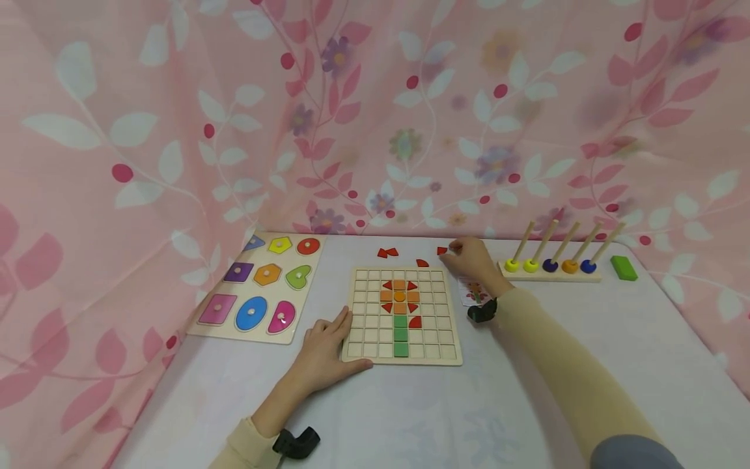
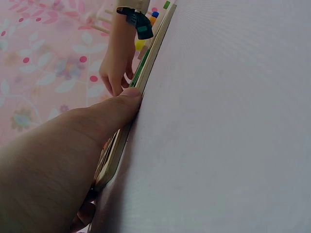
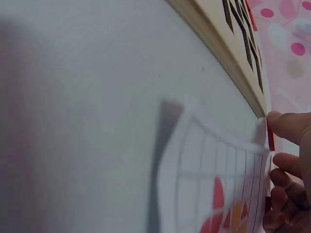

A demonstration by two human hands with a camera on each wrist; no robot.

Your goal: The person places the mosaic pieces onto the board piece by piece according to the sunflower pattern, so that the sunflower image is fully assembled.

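My left hand (image 1: 322, 355) rests at the near left corner of a wooden grid board (image 1: 368, 349), its fingers along the left edge and its thumb along the near edge. On the board lie orange squares (image 1: 399, 285), red triangles (image 1: 412, 285), green squares (image 1: 401, 335) and a red quarter-circle tile (image 1: 415, 322). Beyond the far right corner, my right hand (image 1: 471, 257) reaches down to another red quarter-circle tile (image 1: 442, 251). Its thumb and forefinger are apart in the right wrist view. A printed pattern card (image 3: 194, 170) lies below the right wrist.
Several red tiles (image 1: 387, 253) lie behind the board. A knobbed shape puzzle (image 1: 231, 327) is at the left. To the right stand a peg rack (image 1: 553, 274) with coloured beads and a green block (image 1: 624, 268). A flowered pink curtain (image 1: 375, 130) hangs behind.
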